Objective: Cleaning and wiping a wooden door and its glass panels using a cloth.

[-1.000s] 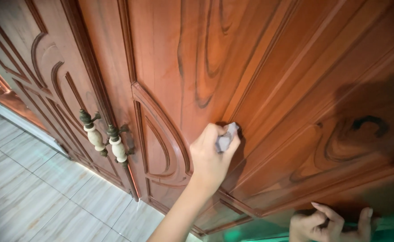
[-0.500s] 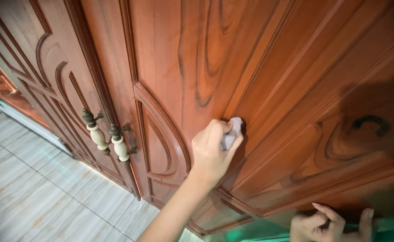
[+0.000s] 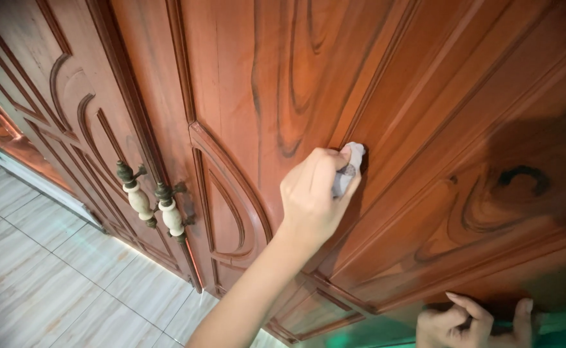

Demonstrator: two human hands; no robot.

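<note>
Cloth point(image 3: 348, 171), small, pale grey-white and bunched, is pinched in the left hand point(image 3: 315, 196) and pressed against a moulded groove of the reddish-brown wooden door point(image 3: 424, 116), right where the raised frame meets the flat panel. Left fingers are curled shut round the cloth, thumb on the near side, only the top end of the cloth poking out above the fingertips. Left forearm point(image 3: 244, 303) runs up from the bottom centre of the view, bare, at a slant. Right hand point(image 3: 473, 322) sits at the bottom right, fingers bent and hooked on the lower edge of the same door, thumb apart from the rest; it holds nothing else that I can see, part of it cut off by the picture edge. Door surface is glossy with strong dark grain swirls, one ring-shaped knot point(image 3: 521, 180) right of the cloth, well apart from it. Curved carved panel point(image 3: 231, 200) lies just left of the left hand. Further left, two door handles point(image 3: 154, 203) stand side by side, dark metal ends with cream middles, on the meeting edges of two doors, well apart from both hands. Floor point(image 3: 44, 270) at lower left is pale rectangular tile with faint streaks. Greenish glow shows under the door at bottom right, near the right hand.
</note>
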